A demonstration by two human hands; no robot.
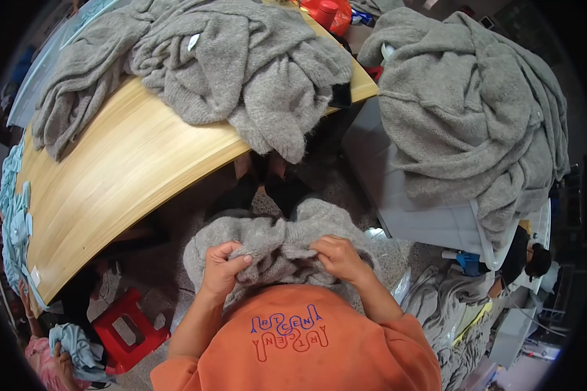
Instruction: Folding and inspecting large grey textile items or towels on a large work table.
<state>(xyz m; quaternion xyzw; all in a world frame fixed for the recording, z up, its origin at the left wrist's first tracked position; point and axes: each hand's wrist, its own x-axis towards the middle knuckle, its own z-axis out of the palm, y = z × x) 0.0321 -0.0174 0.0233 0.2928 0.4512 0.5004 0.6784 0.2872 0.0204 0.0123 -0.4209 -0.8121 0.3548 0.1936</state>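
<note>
A fuzzy grey knit garment (261, 236) lies bunched across my lap. My left hand (224, 266) is closed on its near left part, thumb pressed against the fingers. On the right side, my right hand (336, 257) pinches a fold of the same knit between thumb and fingers. The cloth between the two hands is gathered and creased. Its underside and ends are hidden in the folds.
A wooden table (127, 153) ahead carries a heap of grey knit garments (205, 72). To the right, a grey plastic bin (414, 205) overflows with more grey knits (463, 98). A red stool (129, 329) stands lower left, near another person's hand holding light blue cloth (78, 348).
</note>
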